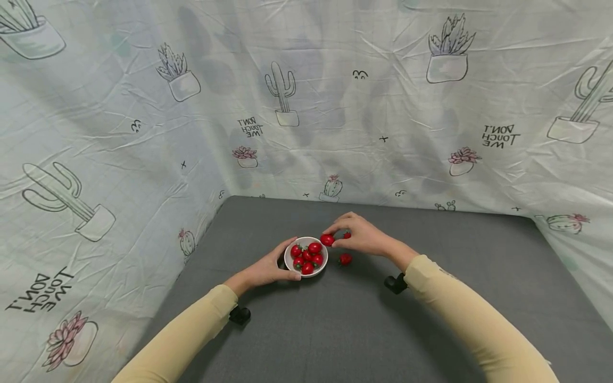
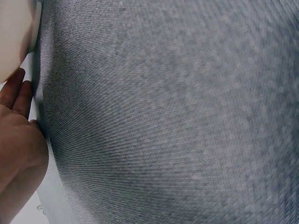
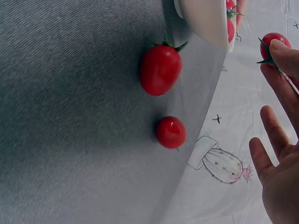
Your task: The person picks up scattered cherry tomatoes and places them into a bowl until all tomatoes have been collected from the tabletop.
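Observation:
A white bowl [image 1: 326,262] holding several red cherry tomatoes [image 1: 307,268] stands on the grey table. My left hand [image 1: 265,268] grips its left side, thumb at the near rim and fingers at the far side. Close to the bowl's upper right rim, my right hand [image 1: 364,236] pinches one cherry tomato [image 3: 275,41] between thumb and forefinger, its green calyx showing. The other right fingers are spread loosely. Two loose tomatoes lie on the table: one [image 1: 345,259] right of the bowl, another [image 3: 171,132] farther back, partly covered by the right hand in the head view.
The dark grey cloth surface [image 1: 306,330] runs back to a pale curtain [image 1: 325,106] printed with cacti, which also hangs along the left side. A black wrist mount [image 1: 240,315] sits under the left forearm, and another [image 1: 395,283] under the right.

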